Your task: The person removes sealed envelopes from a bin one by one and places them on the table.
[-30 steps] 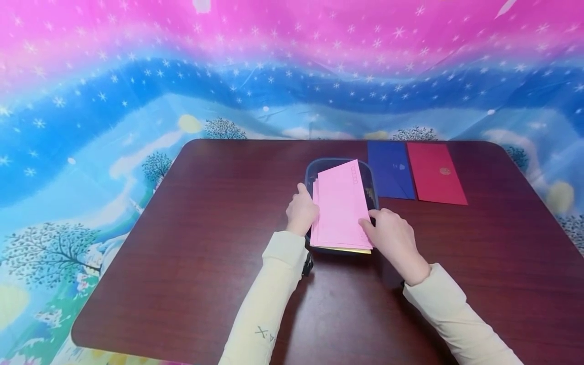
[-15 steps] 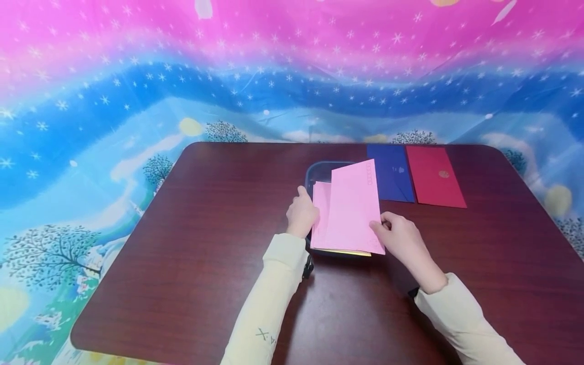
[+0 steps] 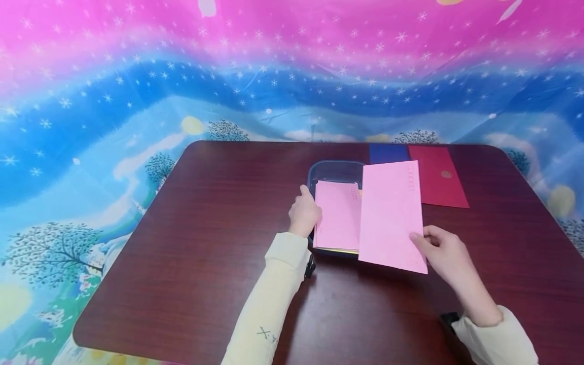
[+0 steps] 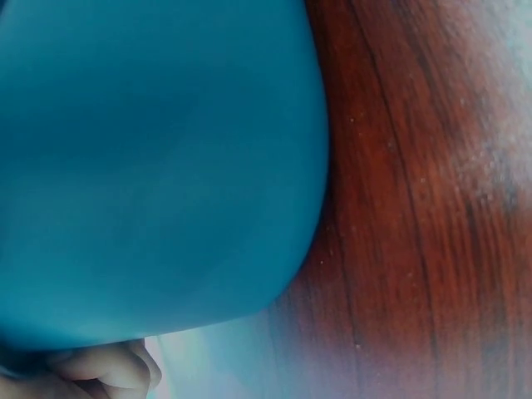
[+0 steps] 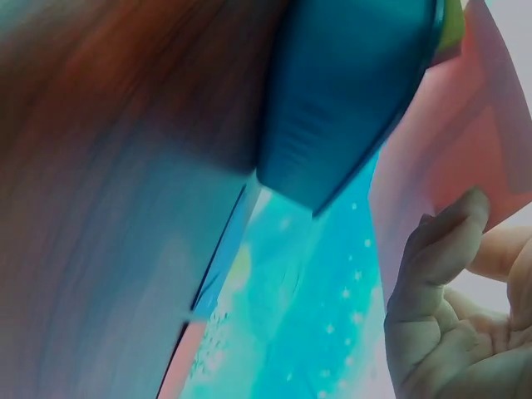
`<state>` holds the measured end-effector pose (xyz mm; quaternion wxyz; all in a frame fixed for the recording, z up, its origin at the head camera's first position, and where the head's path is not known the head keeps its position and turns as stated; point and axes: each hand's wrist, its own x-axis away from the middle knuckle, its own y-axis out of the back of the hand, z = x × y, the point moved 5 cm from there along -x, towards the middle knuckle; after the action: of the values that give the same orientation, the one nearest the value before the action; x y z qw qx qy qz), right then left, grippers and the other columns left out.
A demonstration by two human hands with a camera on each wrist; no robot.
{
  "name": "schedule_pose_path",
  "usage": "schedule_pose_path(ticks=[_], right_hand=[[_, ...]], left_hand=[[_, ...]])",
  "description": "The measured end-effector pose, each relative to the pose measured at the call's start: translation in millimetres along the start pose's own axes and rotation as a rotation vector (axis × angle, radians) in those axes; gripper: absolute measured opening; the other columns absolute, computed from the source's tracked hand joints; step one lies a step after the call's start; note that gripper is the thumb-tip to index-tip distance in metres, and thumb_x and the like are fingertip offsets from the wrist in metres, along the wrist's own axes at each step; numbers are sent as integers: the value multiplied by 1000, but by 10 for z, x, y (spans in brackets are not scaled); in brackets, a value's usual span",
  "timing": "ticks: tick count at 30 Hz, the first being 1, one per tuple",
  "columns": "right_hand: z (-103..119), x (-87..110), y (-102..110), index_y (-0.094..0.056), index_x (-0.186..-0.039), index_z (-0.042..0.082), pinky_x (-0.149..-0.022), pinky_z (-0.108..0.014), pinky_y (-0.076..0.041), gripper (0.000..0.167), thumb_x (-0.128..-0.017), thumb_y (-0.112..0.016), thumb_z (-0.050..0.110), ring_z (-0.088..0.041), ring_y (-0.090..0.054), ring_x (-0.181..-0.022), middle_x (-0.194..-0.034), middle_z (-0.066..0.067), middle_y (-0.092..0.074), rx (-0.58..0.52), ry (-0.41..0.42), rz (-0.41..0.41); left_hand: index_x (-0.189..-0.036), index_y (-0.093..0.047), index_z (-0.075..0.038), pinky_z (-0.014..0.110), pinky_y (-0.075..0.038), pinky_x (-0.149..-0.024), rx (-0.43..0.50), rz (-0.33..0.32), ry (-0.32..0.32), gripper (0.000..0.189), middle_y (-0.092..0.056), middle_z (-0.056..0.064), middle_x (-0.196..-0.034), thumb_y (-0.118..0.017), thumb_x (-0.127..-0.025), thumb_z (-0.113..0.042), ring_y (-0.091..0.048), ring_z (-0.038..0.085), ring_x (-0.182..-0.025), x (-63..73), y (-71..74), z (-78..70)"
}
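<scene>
A dark plastic bin (image 3: pixel 337 171) sits near the table's middle, with a stack of pink envelopes (image 3: pixel 335 218) lying in it and a yellow edge (image 3: pixel 348 251) showing underneath. My left hand (image 3: pixel 304 213) holds the bin's left side; in the left wrist view its curled fingers (image 4: pixel 112 367) are partly hidden behind the bin wall (image 4: pixel 158 166). Between thumb and fingers, my right hand (image 3: pixel 449 256) pinches one pink envelope (image 3: pixel 391 215) by its lower right edge. That envelope hangs tilted over the bin's right side. From below, the right wrist view shows the right hand (image 5: pixel 453 316) on the envelope (image 5: pixel 474 141).
A blue envelope (image 3: pixel 388 153) lies at the back of the brown table (image 3: pixel 205 228), partly covered by the raised pink one. To its right is a red envelope (image 3: pixel 439 177) with a gold mark. A patterned cloth (image 3: pixel 274 76) hangs behind the table.
My right hand has lifted the top pink envelope off the stack and drawn it rightward, baring the pink envelopes beneath. The left hand has stayed at the bin's left side.
</scene>
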<state>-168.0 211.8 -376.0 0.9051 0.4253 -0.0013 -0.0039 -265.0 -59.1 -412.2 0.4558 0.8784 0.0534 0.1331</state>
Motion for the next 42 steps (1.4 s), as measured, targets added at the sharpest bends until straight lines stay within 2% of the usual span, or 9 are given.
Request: schedule_pose_path(ticks=[5,10,18,24,28,31,35,39,42], right_hand=[[-249,53,124,-62,-103,-3,-48,-27,-33,37,-95,-55,33,-8,-40,-53,-65,-3,-57,33,-46,-16],[-448,91,217,-63,-100,-4,-51,-26,-32,38,-95,-54,33,-6,-39,-55,-67,-3,-60,71,-72,-6],[-632,114,122,-62,-94,-2,-58,-28,-34,34,-95,-53,31,-12,-44,-62,-68,-3,-58,187,-65,120],[-656,135,42,-59,-85,5,-59,-29,-29,29,-94,-53,32,-15,-41,-64,-63,2,-46,253,-75,219],[-648,114,6,-59,-83,5,-59,-29,-30,29,-92,-56,32,-16,-43,-65,-62,1,-47,281,-76,259],[-639,78,-14,-60,-90,-2,-60,-31,-35,34,-90,-60,32,-19,-50,-67,-68,-4,-57,294,-62,269],[-638,45,-47,-51,-113,-13,-62,-36,-42,54,-88,-63,34,-25,-59,-73,-81,-15,-63,287,-74,296],[-631,32,-82,-38,-130,-13,-62,-36,-43,67,-87,-63,32,-23,-58,-73,-84,-17,-62,274,-103,325],[-618,13,-106,-35,-134,-10,-61,-35,-41,68,-87,-63,31,-22,-56,-72,-83,-16,-61,283,-108,333]], left_hand=[[-138,-30,-7,43,-52,-74,-18,1,2,58,-62,19,-108,-59,-89,-16,-66,33,-90,11,-5,-7],[-141,-29,-7,44,-52,-77,-16,2,9,60,-61,19,-112,-59,-90,-17,-66,33,-94,8,-1,-5],[-143,-26,-8,44,-53,-78,-24,13,21,63,-60,19,-114,-59,-90,-18,-65,33,-96,7,8,-10],[-143,-26,-8,43,-53,-75,-25,16,22,63,-61,19,-113,-59,-91,-18,-65,32,-93,8,15,-12],[-142,-27,-8,43,-52,-76,-20,18,25,61,-61,18,-112,-58,-91,-18,-65,32,-93,10,15,-6],[-142,-27,-8,43,-52,-75,-19,17,26,61,-61,18,-112,-58,-90,-18,-65,32,-93,14,16,-6],[-141,-28,-7,43,-52,-75,-11,10,23,61,-61,18,-111,-59,-90,-17,-65,32,-92,19,17,-9],[-141,-28,-7,43,-52,-77,-4,5,19,61,-60,19,-111,-59,-90,-17,-65,32,-93,21,18,-12],[-141,-28,-7,43,-52,-77,-5,6,18,60,-61,19,-111,-59,-90,-17,-65,32,-93,21,19,-12]])
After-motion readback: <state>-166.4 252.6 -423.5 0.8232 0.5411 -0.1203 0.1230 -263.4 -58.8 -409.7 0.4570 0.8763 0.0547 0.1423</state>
